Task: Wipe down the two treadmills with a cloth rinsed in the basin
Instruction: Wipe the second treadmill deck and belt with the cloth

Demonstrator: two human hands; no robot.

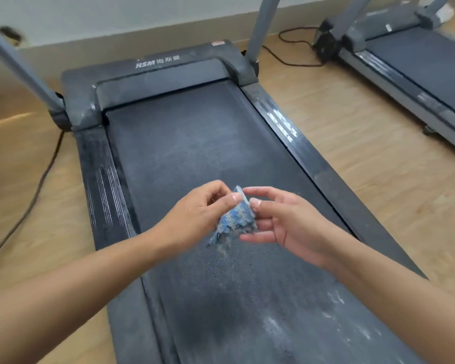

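Both hands are pinching the cloth (237, 216) above the treadmill (184, 143), left hand (197, 214) and right hand (281, 219) seemingly refolding it; next, pressing it onto the dusty belt.

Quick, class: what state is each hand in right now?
Left hand: pinching the blue cloth near its top.
Right hand: thumb and fingers loosely holding the same cloth.

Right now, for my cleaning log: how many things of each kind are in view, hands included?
Treadmills: 2, near treadmill, second treadmill
Cloths: 1, blue cloth
Cables on the floor: 2, left cable, far cable
Hands: 2, left hand, right hand, both holding the cloth
Total: 7
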